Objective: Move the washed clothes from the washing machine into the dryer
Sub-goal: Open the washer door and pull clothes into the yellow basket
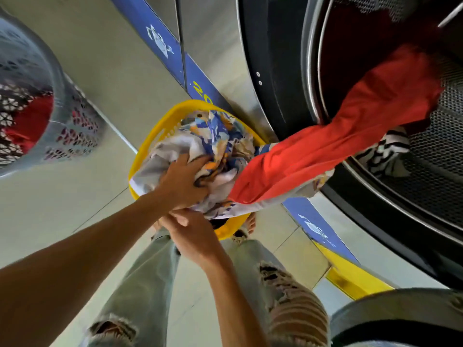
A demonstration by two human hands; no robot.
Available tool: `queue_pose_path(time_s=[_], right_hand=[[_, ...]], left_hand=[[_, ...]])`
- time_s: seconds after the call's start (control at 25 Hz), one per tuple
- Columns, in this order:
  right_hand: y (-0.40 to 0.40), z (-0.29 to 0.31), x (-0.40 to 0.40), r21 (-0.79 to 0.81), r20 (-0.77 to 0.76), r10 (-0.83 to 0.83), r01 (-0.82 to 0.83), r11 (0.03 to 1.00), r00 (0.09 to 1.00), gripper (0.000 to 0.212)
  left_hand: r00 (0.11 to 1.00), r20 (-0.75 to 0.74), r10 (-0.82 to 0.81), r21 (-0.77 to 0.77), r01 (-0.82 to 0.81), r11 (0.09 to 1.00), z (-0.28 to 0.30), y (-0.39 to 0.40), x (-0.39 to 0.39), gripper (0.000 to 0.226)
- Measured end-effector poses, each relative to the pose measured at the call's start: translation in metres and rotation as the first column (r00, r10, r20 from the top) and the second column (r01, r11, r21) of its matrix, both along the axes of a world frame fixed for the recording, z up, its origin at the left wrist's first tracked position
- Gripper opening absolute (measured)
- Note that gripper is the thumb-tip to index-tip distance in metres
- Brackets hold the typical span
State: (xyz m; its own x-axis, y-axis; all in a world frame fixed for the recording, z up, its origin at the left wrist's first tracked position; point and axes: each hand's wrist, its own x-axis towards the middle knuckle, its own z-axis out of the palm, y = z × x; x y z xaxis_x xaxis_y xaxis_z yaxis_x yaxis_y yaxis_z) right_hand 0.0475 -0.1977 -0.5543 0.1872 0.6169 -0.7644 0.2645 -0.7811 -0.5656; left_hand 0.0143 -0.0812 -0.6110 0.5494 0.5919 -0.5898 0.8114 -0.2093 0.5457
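A yellow laundry basket on the floor holds a crumpled white, blue and orange patterned cloth. My left hand grips that cloth from above. Just below it, my right hand holds the bundle's lower edge near the basket rim. A long red garment stretches from the bundle up into the open machine drum at the right. A black-and-white striped piece lies inside the drum.
A grey mesh basket with red and dark clothes stands at the left. Steel machine fronts with blue labels run behind the yellow basket. The open machine door is at the bottom right. My legs in ripped jeans are below.
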Motion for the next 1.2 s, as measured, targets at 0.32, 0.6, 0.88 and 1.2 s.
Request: queue_pose_path(time_s=[0.32,0.6,0.88,1.2], right_hand=[[0.017,-0.041,0.083,0.102,0.323,-0.203,0.179,0.978,0.924,0.07],[0.059,-0.151,0.062,-0.144,0.24,-0.037,0.074,0.987,0.97,0.042],[0.062,-0.107,0.092,-0.121,0.167,0.0,0.02,0.992,0.986,0.047],[-0.022,-0.009,0.083,0.26,0.605,-0.58,0.553,0.792,0.546,0.014]], left_hand=[[0.978,-0.183,-0.102,-0.044,0.095,0.994,-0.072,0.0,-0.034,0.086],[0.993,-0.103,-0.054,-0.113,0.042,0.993,-0.127,0.013,-0.033,0.087],[0.998,-0.008,-0.055,-0.051,0.055,0.997,-0.075,0.018,-0.031,0.069],[0.949,0.301,0.098,0.357,-0.207,0.911,0.027,0.059,-0.057,0.045]])
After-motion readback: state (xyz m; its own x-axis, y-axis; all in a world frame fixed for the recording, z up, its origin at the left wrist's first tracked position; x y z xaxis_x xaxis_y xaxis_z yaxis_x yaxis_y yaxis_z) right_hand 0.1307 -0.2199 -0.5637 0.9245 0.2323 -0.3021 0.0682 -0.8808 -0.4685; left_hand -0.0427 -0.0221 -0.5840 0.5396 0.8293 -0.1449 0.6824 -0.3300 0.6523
